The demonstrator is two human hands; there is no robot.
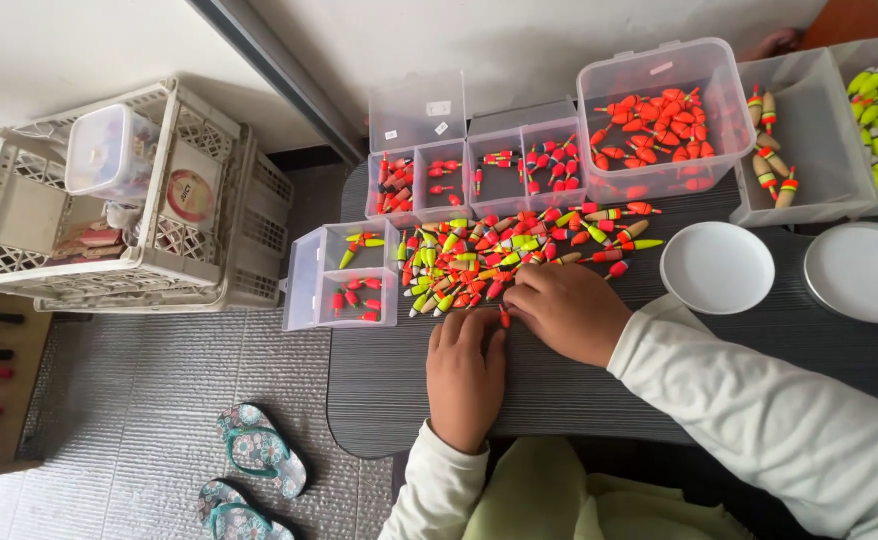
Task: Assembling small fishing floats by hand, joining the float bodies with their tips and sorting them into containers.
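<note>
Floats (504, 250) in orange, red and yellow-green lie in a loose heap on the dark ribbed table (389, 390), just ahead of my two hands. My right hand (567, 310) rests palm down at the near edge of the heap, fingers curled in narrow over a few pieces; I cannot tell whether it grips any of them. My left hand (465, 372) lies flat on the table just beside it, fingers nearly closed and pointing at the heap, with one small orange float (504, 318) at its fingertips, between the two hands.

Left of the heap sits a small clear divided box (344, 275) with a few yellow-green floats in one compartment and red ones in another. Behind the heap stand two more clear divided boxes (474, 160) side by side, holding red pieces, their lids up. To the right of them a clear tub (659, 115) holds many orange floats, and a grey tray (809, 130) farther right holds a few long ones. Two white round lids (717, 268) lie on the table near my right sleeve. A white crate (119, 200) stands on the floor to the left, and a pair of sandals (254, 470) lies below it.
</note>
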